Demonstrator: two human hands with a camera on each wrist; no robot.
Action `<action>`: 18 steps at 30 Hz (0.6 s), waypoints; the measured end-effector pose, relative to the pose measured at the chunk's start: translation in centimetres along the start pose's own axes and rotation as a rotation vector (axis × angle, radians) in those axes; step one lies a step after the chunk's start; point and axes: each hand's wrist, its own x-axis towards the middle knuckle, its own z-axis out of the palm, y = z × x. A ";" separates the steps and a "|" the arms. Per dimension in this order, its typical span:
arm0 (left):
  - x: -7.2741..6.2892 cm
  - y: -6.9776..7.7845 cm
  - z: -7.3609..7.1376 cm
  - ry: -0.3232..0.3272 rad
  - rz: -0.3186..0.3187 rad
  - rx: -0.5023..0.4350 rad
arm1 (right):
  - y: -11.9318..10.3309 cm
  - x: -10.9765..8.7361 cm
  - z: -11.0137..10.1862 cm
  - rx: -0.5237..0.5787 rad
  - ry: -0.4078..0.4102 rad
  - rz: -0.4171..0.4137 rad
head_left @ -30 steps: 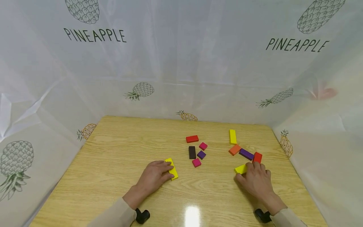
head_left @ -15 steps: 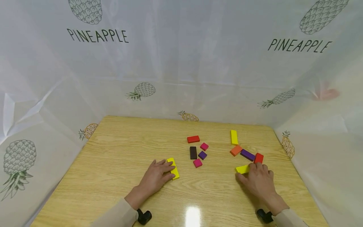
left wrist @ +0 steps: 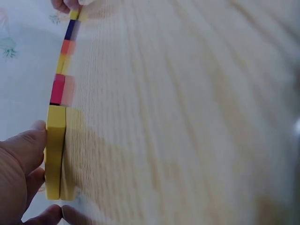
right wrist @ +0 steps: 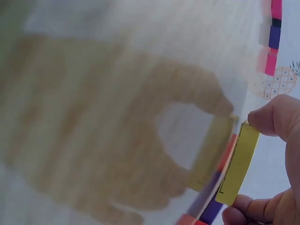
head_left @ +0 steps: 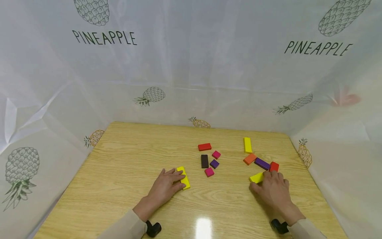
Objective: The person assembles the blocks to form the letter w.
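Observation:
My left hand rests with its fingertips on a flat yellow block lying on the wooden table. In the left wrist view, fingers touch the upper face of this yellow block, and one tip lies by its end. My right hand pinches a second yellow block between thumb and fingers. Seen from the right wrist, the thumb is at one end of that block and the fingers at the other. A red block lies just beyond the right fingers.
Beyond the right hand lie a purple block, an orange block and a third yellow block. Mid-table hold a red block, a black block, a small purple block and pink blocks. A pineapple-print sheet encloses the table.
The head view has shifted slightly, so everything appears a little farther right. Both hands and the blocks keep their places on the table.

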 end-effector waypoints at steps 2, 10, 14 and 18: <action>0.0 0.0 0.1 0.000 -0.003 0.010 | 0.0 0.2 -0.1 0.012 0.010 -0.020; 0.0 -0.2 -0.1 -0.014 -0.013 -0.003 | -0.6 1.9 -0.7 0.030 0.123 -0.155; 0.0 -0.3 -0.1 -0.029 -0.002 -0.003 | -1.0 2.9 -0.7 0.028 0.199 -0.240; 0.0 -0.4 0.0 -0.039 0.004 0.000 | -1.6 3.9 -0.8 0.020 0.237 -0.330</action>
